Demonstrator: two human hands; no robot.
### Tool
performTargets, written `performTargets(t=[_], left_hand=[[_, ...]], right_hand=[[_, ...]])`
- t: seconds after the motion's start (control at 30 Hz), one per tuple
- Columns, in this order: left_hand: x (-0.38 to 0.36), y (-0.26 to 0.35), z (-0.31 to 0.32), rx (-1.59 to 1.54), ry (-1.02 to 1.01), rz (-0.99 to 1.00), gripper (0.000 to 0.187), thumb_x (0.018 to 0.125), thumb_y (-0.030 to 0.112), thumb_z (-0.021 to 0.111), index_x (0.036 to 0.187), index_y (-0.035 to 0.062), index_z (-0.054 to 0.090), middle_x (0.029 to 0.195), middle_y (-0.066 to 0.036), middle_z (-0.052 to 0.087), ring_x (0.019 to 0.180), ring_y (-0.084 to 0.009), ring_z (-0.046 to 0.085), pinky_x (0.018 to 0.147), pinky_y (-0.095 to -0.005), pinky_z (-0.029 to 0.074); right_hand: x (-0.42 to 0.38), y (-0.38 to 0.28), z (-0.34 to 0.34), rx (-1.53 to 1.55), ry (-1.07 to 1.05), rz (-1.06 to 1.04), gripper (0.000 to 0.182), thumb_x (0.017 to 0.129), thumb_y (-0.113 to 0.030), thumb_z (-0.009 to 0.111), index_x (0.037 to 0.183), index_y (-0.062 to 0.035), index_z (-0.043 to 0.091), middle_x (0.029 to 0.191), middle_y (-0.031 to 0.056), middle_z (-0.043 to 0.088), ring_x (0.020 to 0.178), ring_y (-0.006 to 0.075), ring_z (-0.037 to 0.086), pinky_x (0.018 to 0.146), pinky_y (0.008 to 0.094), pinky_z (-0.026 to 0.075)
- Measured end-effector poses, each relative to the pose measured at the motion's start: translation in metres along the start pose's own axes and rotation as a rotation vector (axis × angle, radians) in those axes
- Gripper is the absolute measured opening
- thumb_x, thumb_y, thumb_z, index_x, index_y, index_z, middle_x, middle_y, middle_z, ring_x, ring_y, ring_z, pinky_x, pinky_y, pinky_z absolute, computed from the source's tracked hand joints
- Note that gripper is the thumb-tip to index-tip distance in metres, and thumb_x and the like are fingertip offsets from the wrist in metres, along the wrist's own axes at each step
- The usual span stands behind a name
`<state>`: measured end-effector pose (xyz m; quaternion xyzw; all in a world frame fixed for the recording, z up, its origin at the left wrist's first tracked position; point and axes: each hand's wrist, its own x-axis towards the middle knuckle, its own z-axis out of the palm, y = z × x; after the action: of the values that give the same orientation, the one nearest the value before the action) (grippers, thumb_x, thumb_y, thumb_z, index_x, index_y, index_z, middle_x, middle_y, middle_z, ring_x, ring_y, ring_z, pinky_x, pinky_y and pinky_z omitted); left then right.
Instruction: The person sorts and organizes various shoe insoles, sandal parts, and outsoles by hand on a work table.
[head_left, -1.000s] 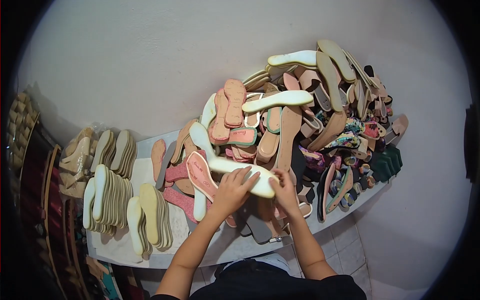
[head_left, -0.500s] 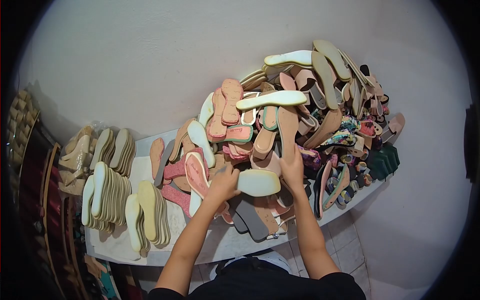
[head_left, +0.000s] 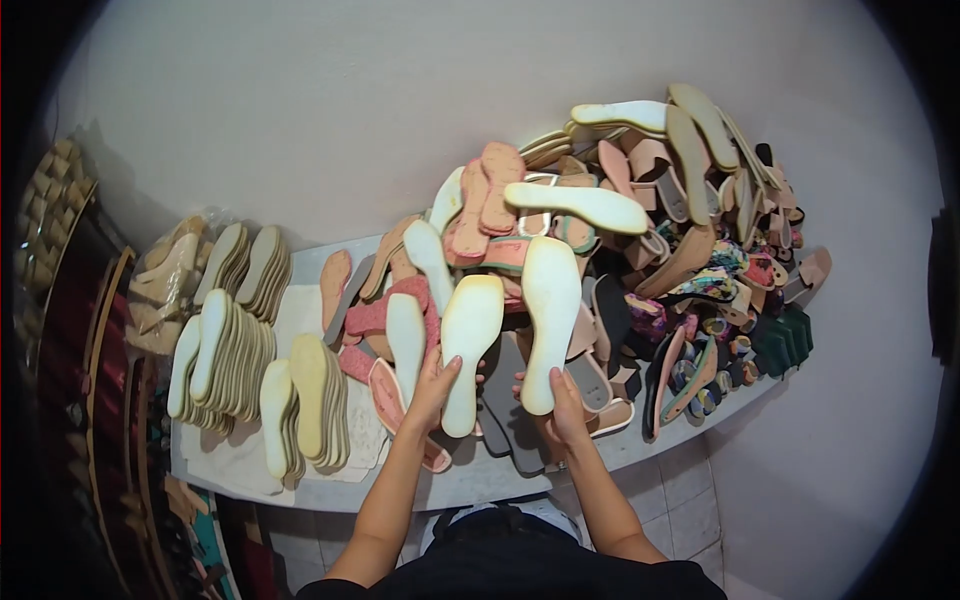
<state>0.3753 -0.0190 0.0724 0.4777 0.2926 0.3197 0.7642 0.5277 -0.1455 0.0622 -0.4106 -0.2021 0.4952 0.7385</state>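
Note:
My left hand [head_left: 432,392] is closed round the narrow end of a white shoe sole [head_left: 471,325], its broad end pointing away from me. Beside it, my right hand [head_left: 566,408] grips the heel end of a second white sole [head_left: 550,300]. Both soles are held over the heap, side by side with a gap between them. Dark grey soles [head_left: 515,420] lie beneath them. Another white sole [head_left: 405,345] rests just left of my left hand, near a pink sandal [head_left: 386,392].
Several stacks of cream soles [head_left: 235,360] stand on the left of the table [head_left: 330,492]. A heap of sandals and soles, with one white sole [head_left: 580,205] across it, reaches the wall. Plastic-wrapped beige shoe pieces [head_left: 170,275] sit at the far left.
My right hand has come back from the heap and now holds a white sole. The sole in my left hand has turned from sideways to pointing away from me.

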Motion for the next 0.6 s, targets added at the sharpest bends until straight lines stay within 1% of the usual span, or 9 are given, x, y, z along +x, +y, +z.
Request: performTargets(t=[0.13,0.17,0.3,0.33,0.4,0.43,0.53,0.57,0.6], left_hand=[[-0.025,-0.019,-0.033,-0.091,0.067,-0.005,0.032,0.09,0.013,0.041,0.119,0.0039,0.031,0.1,-0.018,0.057,0.079,-0.0234,0.061,0.064,-0.0329,0.053],[-0.033,-0.024,-0.042,-0.087,0.097,-0.01,0.032,0.09,0.013,0.041,0.119,0.0038,0.031,0.1,-0.018,0.057,0.079,-0.0235,0.061,0.064,-0.0331,0.053],[-0.064,-0.022,-0.069,-0.134,0.218,-0.003,0.034,0.09,0.011,0.041,0.121,0.0026,0.032,0.098,-0.017,0.058,0.078,-0.0221,0.061,0.066,-0.0322,0.053],[-0.07,-0.021,-0.076,-0.148,0.247,0.01,0.035,0.09,0.011,0.042,0.122,0.0024,0.032,0.098,-0.017,0.058,0.078,-0.0217,0.061,0.066,-0.032,0.053],[-0.084,-0.023,-0.093,-0.099,0.335,0.057,0.035,0.089,0.011,0.045,0.121,0.0002,0.036,0.098,-0.014,0.058,0.078,-0.0167,0.06,0.068,-0.0276,0.051],[-0.093,-0.02,-0.102,-0.08,0.381,0.063,0.034,0.089,0.01,0.046,0.12,-0.0005,0.038,0.098,-0.013,0.059,0.078,-0.0151,0.06,0.068,-0.0262,0.05],[-0.125,0.003,-0.135,0.022,0.545,0.077,0.033,0.088,0.009,0.049,0.118,-0.0031,0.043,0.099,-0.009,0.058,0.082,-0.0104,0.056,0.07,-0.0222,0.046],[-0.137,0.013,-0.149,0.065,0.599,0.078,0.033,0.087,0.009,0.05,0.118,-0.004,0.044,0.099,-0.008,0.058,0.084,-0.0089,0.054,0.071,-0.021,0.044],[-0.149,0.022,-0.164,0.076,0.636,0.1,0.034,0.087,0.009,0.051,0.118,-0.0041,0.045,0.099,-0.008,0.058,0.083,-0.0087,0.054,0.071,-0.0208,0.044]], right_hand=[[-0.009,0.036,0.019,-0.224,-0.003,-0.111,0.034,0.091,-0.023,0.046,0.114,0.0003,0.038,0.097,0.0111,0.056,0.08,0.0145,0.056,0.074,0.0281,0.045],[-0.013,0.044,0.026,-0.216,-0.026,-0.082,0.036,0.091,-0.02,0.047,0.118,-0.001,0.033,0.1,0.0091,0.054,0.085,0.0111,0.053,0.076,0.026,0.043],[-0.028,0.075,0.055,-0.208,-0.181,0.122,0.041,0.09,-0.02,0.047,0.123,-0.003,0.028,0.104,0.0076,0.052,0.089,0.0101,0.052,0.078,0.0245,0.042],[-0.031,0.087,0.061,-0.22,-0.195,0.13,0.041,0.091,-0.02,0.046,0.123,-0.0023,0.027,0.104,0.0088,0.052,0.09,0.0106,0.052,0.079,0.0247,0.042],[-0.035,0.111,0.075,-0.244,-0.229,0.148,0.042,0.091,-0.019,0.045,0.123,-0.0011,0.025,0.105,0.011,0.053,0.092,0.0116,0.052,0.08,0.025,0.042],[-0.039,0.116,0.082,-0.252,-0.259,0.252,0.039,0.092,-0.02,0.043,0.122,-0.0004,0.028,0.106,0.0104,0.052,0.095,0.0116,0.05,0.083,0.0254,0.04],[-0.042,0.147,0.105,-0.303,-0.273,0.256,0.035,0.093,-0.021,0.039,0.121,0.001,0.035,0.107,0.0091,0.051,0.098,0.0117,0.047,0.086,0.0256,0.037],[-0.043,0.164,0.109,-0.403,-0.224,0.211,0.035,0.093,-0.02,0.036,0.121,0.0021,0.04,0.108,0.0076,0.051,0.098,0.0114,0.045,0.087,0.0252,0.036],[-0.045,0.174,0.12,-0.413,-0.209,0.194,0.036,0.093,-0.02,0.035,0.122,0.0022,0.039,0.109,0.0083,0.05,0.099,0.0125,0.046,0.087,0.0255,0.035]])
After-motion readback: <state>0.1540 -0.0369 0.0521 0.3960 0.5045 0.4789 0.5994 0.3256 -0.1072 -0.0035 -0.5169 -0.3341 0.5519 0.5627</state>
